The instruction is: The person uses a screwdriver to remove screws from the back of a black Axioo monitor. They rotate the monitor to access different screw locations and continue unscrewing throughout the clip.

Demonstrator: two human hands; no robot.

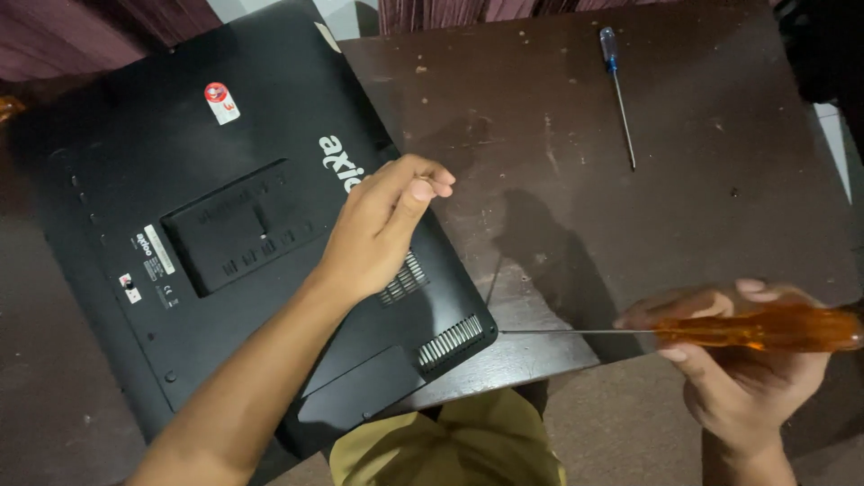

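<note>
A black laptop (207,216) lies upside down on the left part of a dark brown table (684,207), its near corner hanging over the table edge. My left hand (378,225) hovers over the laptop's right side, fingers curled together, pinching something too small to make out or nothing at all. My right hand (738,360) grips a screwdriver with an orange translucent handle (765,328). Its thin metal shaft points left, with the tip at the vent corner of the laptop (454,337).
A second, slimmer screwdriver with a blue and clear handle (617,90) lies on the far right part of the table. My lap in olive cloth (450,445) shows below the table edge. Dark curtains hang behind the table.
</note>
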